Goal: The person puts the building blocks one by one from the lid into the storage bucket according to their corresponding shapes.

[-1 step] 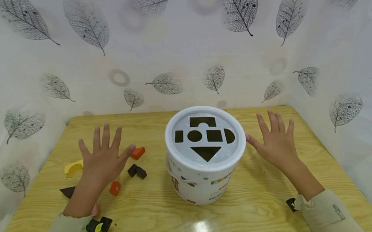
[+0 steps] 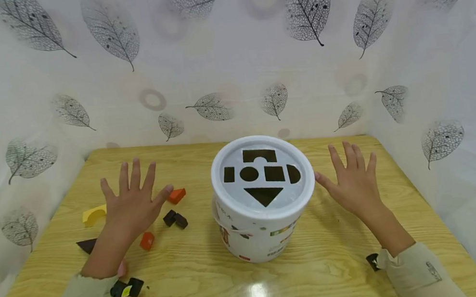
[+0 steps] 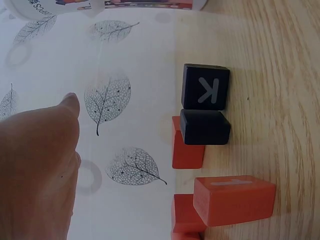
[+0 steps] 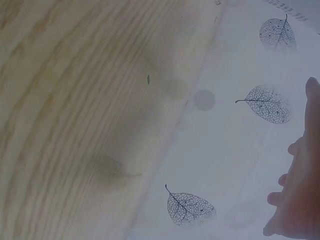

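Observation:
A white bucket (image 2: 256, 243) stands on the table between the two hands. Its lid (image 2: 293, 198) has several dark shaped cut-outs, among them an arch, a circle and a triangle. Over the loose blocks at the left, my left hand (image 2: 132, 205) is spread with its fingers straight and holds nothing. Two black blocks (image 3: 206, 87), one marked K, and a red block (image 3: 235, 200) show beside it in the left wrist view. My right hand (image 2: 355, 187), also spread and holding nothing, is to the right of the bucket, thumb tip right at the lid's rim.
Around the left hand lie a yellow arch block (image 2: 94, 215), a red block (image 2: 176, 196), a dark triangular block (image 2: 86, 245) and a partly hidden pink piece (image 2: 122, 268). Behind the wooden table (image 2: 209, 292) hangs a leaf-patterned curtain (image 2: 220, 63), continuing along both sides.

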Tool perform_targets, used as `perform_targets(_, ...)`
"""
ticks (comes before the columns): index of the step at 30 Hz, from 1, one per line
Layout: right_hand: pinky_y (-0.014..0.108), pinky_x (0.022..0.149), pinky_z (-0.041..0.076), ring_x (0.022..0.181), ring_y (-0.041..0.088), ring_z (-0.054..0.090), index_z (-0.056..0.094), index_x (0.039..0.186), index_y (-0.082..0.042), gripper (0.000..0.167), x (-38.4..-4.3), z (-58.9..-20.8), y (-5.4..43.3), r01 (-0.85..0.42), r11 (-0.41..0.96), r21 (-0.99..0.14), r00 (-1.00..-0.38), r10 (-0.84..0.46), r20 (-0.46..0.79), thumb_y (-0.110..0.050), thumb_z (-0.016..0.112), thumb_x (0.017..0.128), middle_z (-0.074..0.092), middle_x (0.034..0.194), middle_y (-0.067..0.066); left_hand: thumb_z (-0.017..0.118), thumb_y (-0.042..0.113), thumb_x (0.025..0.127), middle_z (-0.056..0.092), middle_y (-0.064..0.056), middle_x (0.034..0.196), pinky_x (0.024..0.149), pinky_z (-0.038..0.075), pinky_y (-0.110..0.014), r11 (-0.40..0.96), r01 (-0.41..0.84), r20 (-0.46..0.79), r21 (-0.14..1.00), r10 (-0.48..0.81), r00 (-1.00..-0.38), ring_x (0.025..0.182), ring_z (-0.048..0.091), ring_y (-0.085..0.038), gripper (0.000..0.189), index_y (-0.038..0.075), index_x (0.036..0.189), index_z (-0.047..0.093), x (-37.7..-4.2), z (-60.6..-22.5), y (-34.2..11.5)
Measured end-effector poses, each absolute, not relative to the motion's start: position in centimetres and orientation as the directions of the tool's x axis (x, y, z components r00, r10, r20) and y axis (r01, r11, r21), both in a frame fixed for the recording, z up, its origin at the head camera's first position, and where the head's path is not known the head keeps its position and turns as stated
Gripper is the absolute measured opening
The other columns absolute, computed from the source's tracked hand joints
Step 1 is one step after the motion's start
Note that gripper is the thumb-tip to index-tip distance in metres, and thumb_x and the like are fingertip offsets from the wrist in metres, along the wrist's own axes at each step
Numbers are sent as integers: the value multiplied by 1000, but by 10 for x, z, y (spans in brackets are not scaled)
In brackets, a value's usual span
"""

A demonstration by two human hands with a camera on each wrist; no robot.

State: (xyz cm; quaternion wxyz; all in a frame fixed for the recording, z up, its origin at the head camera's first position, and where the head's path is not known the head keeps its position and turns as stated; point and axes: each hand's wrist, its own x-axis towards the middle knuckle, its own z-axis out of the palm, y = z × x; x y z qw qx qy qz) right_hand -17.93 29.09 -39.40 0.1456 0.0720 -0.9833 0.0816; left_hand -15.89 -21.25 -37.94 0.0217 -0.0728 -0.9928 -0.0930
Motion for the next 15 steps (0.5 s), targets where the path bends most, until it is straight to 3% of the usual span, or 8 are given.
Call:
perform_targets(4, 74, 114, -1, 152, 48, 8, 19, 162, -14, 83, -178, -390, 289, -213, 946, -243, -941, -131, 313, -63, 46, 100, 10, 166, 22, 21, 71, 101, -14, -20, 167, 107, -17, -77, 974, 145, 61, 175, 136, -989, 153, -17, -44, 85, 18, 164, 0, -159, -380, -213)
perform_targets(8, 72, 112, 18, 151, 40, 15, 23, 162, -21, 66, -167, -378, 277, -348, 743, -571, -927, -183, 327, -37, 52, 105, 9, 167, 10, 23, 69, 102, -11, -20, 168, 108, -12, -79, 972, 153, 97, 181, 137, -986, 154, -11, -44, 83, 18, 164, 2, -156, -381, -214)
perform_targets(11, 53, 118, 28, 150, 30, 22, 25, 161, -21, 59, -154, -367, 263, -452, 490, -745, -892, -246, 379, -18, 47, 106, 13, 165, 5, 26, 66, 103, -6, -21, 168, 108, -7, -79, 966, 164, 134, 200, 139, -981, 154, -6, -45, 81, 17, 164, 4, -151, -381, -215)
perform_targets(15, 25, 115, 34, 147, 22, 30, 30, 158, -6, 53, -141, -356, 245, -574, 209, -792, -805, -322, 499, -15, 44, 107, 21, 162, 11, 31, 62, 105, -2, -23, 168, 109, -3, -79, 955, 167, 171, 243, 127, -977, 153, -3, -46, 79, 15, 164, 8, -144, -384, -218)
